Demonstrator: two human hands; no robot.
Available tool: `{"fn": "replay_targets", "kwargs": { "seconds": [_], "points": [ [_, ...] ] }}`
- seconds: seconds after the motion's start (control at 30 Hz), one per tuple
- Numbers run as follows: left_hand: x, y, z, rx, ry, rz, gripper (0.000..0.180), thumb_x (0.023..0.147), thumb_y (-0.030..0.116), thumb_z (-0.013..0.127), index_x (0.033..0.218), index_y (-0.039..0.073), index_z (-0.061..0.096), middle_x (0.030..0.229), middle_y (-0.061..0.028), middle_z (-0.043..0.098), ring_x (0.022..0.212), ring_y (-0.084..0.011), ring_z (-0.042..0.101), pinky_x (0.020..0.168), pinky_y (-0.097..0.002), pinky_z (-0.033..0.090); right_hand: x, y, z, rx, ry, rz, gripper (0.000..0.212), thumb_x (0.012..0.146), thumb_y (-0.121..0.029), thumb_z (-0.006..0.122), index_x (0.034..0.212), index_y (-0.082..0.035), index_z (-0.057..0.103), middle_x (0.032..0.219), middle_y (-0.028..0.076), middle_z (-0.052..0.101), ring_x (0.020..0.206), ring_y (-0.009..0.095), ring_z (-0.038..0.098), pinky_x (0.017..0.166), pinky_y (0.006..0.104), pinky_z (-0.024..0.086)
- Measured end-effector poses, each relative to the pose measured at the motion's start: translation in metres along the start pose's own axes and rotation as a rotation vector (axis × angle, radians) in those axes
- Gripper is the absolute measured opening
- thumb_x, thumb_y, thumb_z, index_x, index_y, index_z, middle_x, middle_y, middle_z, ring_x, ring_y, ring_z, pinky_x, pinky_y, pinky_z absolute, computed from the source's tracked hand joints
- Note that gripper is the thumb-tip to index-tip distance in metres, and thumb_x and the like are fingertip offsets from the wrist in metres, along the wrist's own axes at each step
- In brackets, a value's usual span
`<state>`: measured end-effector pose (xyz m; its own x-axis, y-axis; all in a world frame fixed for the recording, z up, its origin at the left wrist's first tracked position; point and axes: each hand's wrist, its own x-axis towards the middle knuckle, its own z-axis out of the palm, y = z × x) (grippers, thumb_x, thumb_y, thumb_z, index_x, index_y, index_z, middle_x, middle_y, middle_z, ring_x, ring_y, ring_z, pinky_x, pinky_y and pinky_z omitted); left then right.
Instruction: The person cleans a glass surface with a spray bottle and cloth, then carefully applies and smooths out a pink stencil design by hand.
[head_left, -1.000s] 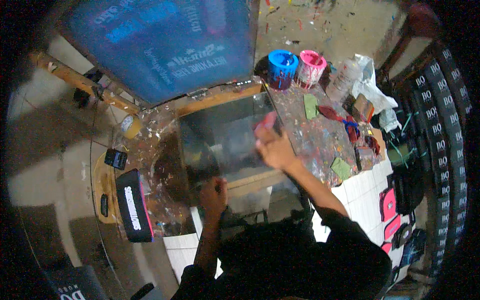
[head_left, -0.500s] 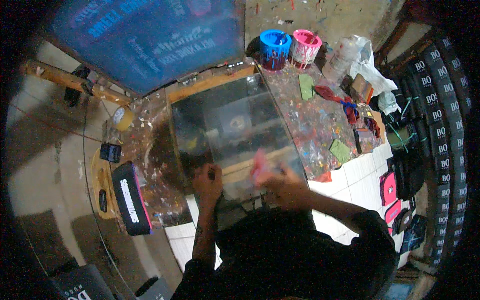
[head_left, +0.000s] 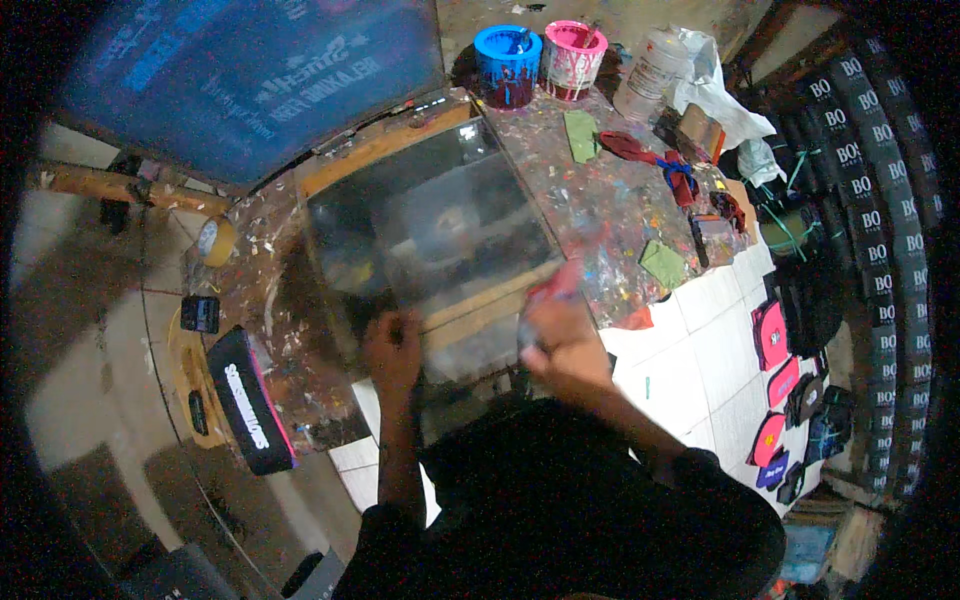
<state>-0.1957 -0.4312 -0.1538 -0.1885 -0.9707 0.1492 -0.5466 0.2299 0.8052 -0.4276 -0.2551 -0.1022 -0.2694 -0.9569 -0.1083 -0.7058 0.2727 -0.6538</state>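
A dark, glossy flat board [head_left: 470, 215] lies in front of me, with a light wooden strip [head_left: 480, 302] across its near part. My right hand [head_left: 568, 345] is closed on a pinkish-red rag [head_left: 562, 283] at the board's right edge; motion smears both. At the near left of the board, my left hand [head_left: 396, 345] has its fingers curled in beside the glossy surface. Whatever it grips, if anything, is hidden.
A blue printing screen [head_left: 270, 90] stands raised at the far left. Blue [head_left: 508, 68] and pink [head_left: 573, 62] paint buckets sit beyond the board. Rags [head_left: 678, 180] lie on the spattered table [head_left: 570, 200]. Left are tape [head_left: 216, 241] and a black lettered pouch [head_left: 247, 402].
My right hand has carried the rag right and slightly away from me, toward the board's right edge. The left hand stays by the board, and the whole view has shifted.
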Motion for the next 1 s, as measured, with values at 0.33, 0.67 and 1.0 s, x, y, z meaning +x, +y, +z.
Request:
{"fn": "replay_targets", "kwargs": {
  "seconds": [0.33, 0.67, 1.0],
  "points": [
    [0.004, -0.008, 0.006, 0.172, 0.013, 0.078, 0.024, 0.09, 0.028, 0.072, 0.09, 0.004, 0.068, 0.084, -0.0135, 0.067, 0.08, -0.0307, 0.066, 0.077, -0.0443, 0.052, -0.023, 0.004, 0.039, -0.204, 0.232, -0.131, 0.061, 0.096, -0.038, 0.06, 0.138, 0.005, 0.053, 0.142, 0.025, 0.054, 0.138, 0.043, 0.045, 0.119, 0.0542, 0.03],
    [0.003, 0.001, -0.001, 0.135, -0.038, 0.022, 0.024, 0.092, 0.028, 0.07, 0.09, 0.004, 0.065, 0.085, -0.0146, 0.066, 0.082, -0.0329, 0.064, 0.077, -0.046, 0.05, -0.016, 0.017, 0.041, -0.436, 0.333, -0.124, 0.042, 0.096, -0.025, 0.06, 0.132, -0.002, 0.062, 0.138, 0.02, 0.06, 0.113, 0.043, 0.057, 0.106, 0.0536, 0.041],
    [0.001, 0.002, 0.002, 0.146, 0.004, 0.037, 0.021, 0.092, 0.027, 0.07, 0.094, 0.007, 0.067, 0.086, -0.0126, 0.067, 0.081, -0.0311, 0.067, 0.076, -0.0427, 0.053, -0.001, 0.038, 0.034, 0.803, 0.312, 0.465, 0.025, 0.091, -0.009, 0.061, 0.112, 0.001, 0.069, 0.107, 0.019, 0.069, 0.091, 0.033, 0.062, 0.084, 0.0416, 0.048]
  ]
}}
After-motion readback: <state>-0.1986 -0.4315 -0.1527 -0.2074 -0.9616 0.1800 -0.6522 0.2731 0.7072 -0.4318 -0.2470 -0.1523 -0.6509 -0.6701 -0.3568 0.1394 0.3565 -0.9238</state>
